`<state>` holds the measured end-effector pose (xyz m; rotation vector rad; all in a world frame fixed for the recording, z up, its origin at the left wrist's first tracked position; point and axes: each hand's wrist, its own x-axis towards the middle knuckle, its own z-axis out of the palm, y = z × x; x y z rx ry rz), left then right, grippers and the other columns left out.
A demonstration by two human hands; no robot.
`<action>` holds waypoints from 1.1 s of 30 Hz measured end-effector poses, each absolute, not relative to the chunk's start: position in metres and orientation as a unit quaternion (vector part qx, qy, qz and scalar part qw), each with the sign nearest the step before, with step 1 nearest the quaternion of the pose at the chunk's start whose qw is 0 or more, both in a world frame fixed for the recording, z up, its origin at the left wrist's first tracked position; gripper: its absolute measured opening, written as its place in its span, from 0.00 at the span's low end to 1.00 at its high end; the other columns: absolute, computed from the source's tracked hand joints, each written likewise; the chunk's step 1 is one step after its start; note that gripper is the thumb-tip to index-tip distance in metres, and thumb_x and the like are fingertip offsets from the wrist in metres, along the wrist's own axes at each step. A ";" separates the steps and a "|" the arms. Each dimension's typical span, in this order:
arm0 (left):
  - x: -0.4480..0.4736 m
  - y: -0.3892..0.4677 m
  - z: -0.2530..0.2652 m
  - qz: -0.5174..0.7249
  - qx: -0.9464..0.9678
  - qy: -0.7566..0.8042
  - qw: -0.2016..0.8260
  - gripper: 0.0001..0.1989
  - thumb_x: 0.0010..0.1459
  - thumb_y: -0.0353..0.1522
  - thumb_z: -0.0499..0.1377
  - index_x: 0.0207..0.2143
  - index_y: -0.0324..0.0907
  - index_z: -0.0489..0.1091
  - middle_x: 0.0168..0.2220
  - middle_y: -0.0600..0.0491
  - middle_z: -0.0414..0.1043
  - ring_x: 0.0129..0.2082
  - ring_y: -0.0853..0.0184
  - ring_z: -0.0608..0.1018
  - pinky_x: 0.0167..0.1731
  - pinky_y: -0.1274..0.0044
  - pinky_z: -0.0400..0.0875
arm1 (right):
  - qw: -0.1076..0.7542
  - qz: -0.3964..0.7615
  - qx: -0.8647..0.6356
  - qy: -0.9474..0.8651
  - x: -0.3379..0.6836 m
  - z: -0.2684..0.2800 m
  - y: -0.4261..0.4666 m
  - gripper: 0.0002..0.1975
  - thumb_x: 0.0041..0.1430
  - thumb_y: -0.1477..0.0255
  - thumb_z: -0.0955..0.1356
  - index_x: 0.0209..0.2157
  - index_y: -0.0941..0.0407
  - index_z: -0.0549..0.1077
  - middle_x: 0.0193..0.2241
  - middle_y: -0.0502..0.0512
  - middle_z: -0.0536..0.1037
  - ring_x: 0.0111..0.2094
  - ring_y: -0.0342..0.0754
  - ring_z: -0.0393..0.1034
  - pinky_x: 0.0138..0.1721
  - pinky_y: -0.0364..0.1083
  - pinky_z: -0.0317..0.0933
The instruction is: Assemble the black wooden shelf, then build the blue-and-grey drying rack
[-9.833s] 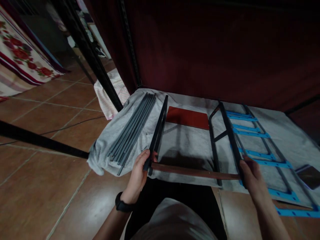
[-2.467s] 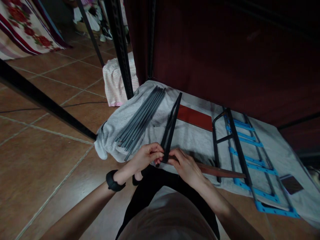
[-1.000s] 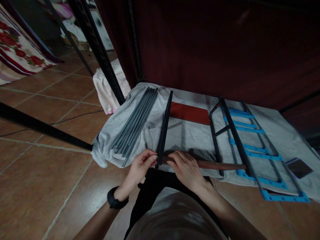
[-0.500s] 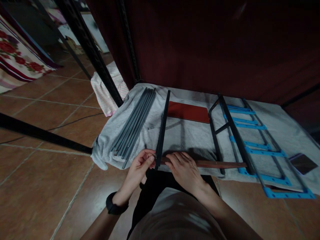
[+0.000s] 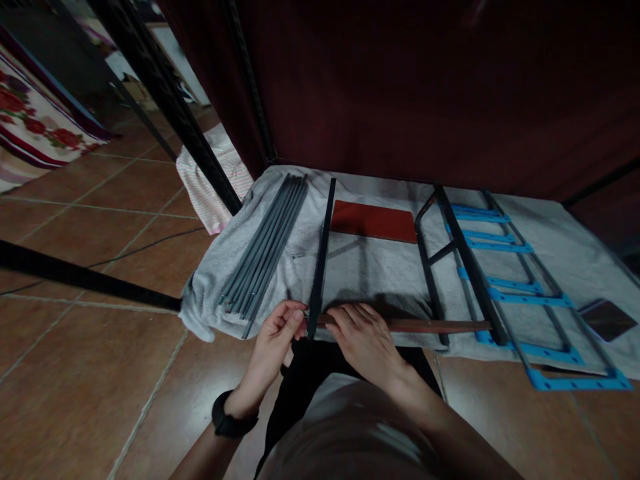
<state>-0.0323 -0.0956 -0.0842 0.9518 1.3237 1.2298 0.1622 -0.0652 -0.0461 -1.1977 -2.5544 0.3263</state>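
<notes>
Item: brown slat (image 5: 435, 326), spanning left black frame (image 5: 322, 260) to right black frame (image 5: 468, 267), clasped by my right grip (image 5: 367, 340) and, I judge, best held square; left grip (image 5: 275, 337) beside its left end, whether pinching anything I cannot tell.

No readable text or numbers

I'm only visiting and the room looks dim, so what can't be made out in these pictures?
In the head view:
Left hand: any part at its fingertips is too small and dark to identify.
Red-brown bar: one stretch is hidden by the right hand.
Floral cloth: cut off by the left edge.
Dark flat slab: its surface is too dim to read.
</notes>
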 end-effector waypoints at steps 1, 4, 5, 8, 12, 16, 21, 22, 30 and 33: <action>-0.032 -0.095 -0.083 0.510 0.394 0.560 0.521 0.14 0.60 0.44 0.62 0.36 0.42 0.71 0.23 0.59 0.65 0.24 0.72 0.67 0.28 0.80 0.62 | 0.149 0.115 -0.416 -0.890 0.162 -0.046 -0.065 0.08 0.71 0.72 0.62 0.44 0.54 0.72 0.40 0.55 0.80 0.41 0.51 0.73 0.47 0.50 0.61; -0.030 -0.094 -0.077 0.506 0.394 0.570 0.513 0.14 0.57 0.43 0.65 0.31 0.41 0.71 0.23 0.59 0.65 0.24 0.72 0.67 0.27 0.80 0.62 | 0.152 0.114 -0.416 -0.890 0.163 -0.046 -0.065 0.07 0.71 0.72 0.62 0.45 0.53 0.72 0.40 0.54 0.80 0.41 0.51 0.73 0.47 0.50 0.61; -0.030 -0.094 -0.075 0.507 0.398 0.569 0.510 0.14 0.56 0.43 0.66 0.32 0.41 0.71 0.24 0.58 0.66 0.25 0.72 0.67 0.28 0.80 0.63 | 0.153 0.114 -0.416 -0.889 0.163 -0.046 -0.065 0.07 0.71 0.72 0.63 0.45 0.53 0.72 0.40 0.55 0.80 0.41 0.51 0.73 0.47 0.50 0.60; -0.030 -0.095 -0.072 0.512 0.403 0.561 0.511 0.14 0.55 0.42 0.67 0.35 0.41 0.73 0.27 0.57 0.68 0.27 0.72 0.69 0.29 0.80 0.64 | 0.156 0.110 -0.415 -0.890 0.163 -0.047 -0.065 0.07 0.71 0.73 0.63 0.45 0.54 0.72 0.40 0.55 0.79 0.41 0.51 0.72 0.47 0.50 0.60; -0.032 -0.095 -0.079 0.524 0.384 0.553 0.521 0.14 0.60 0.44 0.63 0.39 0.42 0.72 0.26 0.58 0.68 0.26 0.73 0.68 0.28 0.80 0.63 | 0.164 0.103 -0.410 -0.891 0.162 -0.049 -0.065 0.06 0.70 0.73 0.63 0.44 0.54 0.72 0.40 0.53 0.79 0.41 0.50 0.72 0.47 0.50 0.59; -0.032 -0.093 -0.081 0.514 0.393 0.565 0.512 0.15 0.59 0.42 0.64 0.29 0.41 0.71 0.22 0.59 0.65 0.23 0.73 0.66 0.26 0.81 0.60 | 0.168 0.094 -0.416 -0.889 0.162 -0.050 -0.065 0.05 0.70 0.72 0.64 0.45 0.54 0.72 0.39 0.52 0.79 0.40 0.49 0.72 0.47 0.50 0.59; -0.033 -0.094 -0.075 0.523 0.420 0.549 0.499 0.12 0.55 0.40 0.68 0.33 0.41 0.74 0.29 0.56 0.72 0.30 0.71 0.72 0.33 0.80 0.66 | 0.165 0.086 -0.413 -0.891 0.162 -0.050 -0.065 0.05 0.70 0.72 0.65 0.45 0.54 0.72 0.39 0.52 0.79 0.40 0.49 0.72 0.46 0.50 0.58; -0.033 -0.095 -0.075 0.527 0.416 0.547 0.500 0.12 0.55 0.40 0.68 0.34 0.41 0.74 0.30 0.56 0.73 0.32 0.70 0.73 0.34 0.79 0.66 | 0.166 0.084 -0.412 -0.892 0.162 -0.050 -0.065 0.05 0.70 0.72 0.64 0.45 0.54 0.72 0.39 0.52 0.79 0.40 0.49 0.72 0.46 0.50 0.58; -0.032 -0.093 -0.076 0.508 0.401 0.570 0.507 0.15 0.56 0.42 0.66 0.29 0.41 0.71 0.22 0.58 0.66 0.24 0.72 0.66 0.27 0.80 0.62 | 0.169 0.091 -0.415 -0.890 0.162 -0.050 -0.066 0.05 0.69 0.72 0.65 0.44 0.53 0.72 0.39 0.51 0.79 0.40 0.49 0.72 0.47 0.49 0.58; -0.033 -0.092 -0.075 0.513 0.428 0.559 0.491 0.13 0.55 0.42 0.67 0.31 0.41 0.72 0.26 0.57 0.70 0.28 0.71 0.70 0.30 0.79 0.65 | 0.172 0.090 -0.416 -0.888 0.162 -0.050 -0.066 0.05 0.69 0.73 0.65 0.44 0.53 0.72 0.39 0.51 0.79 0.40 0.49 0.72 0.47 0.49 0.58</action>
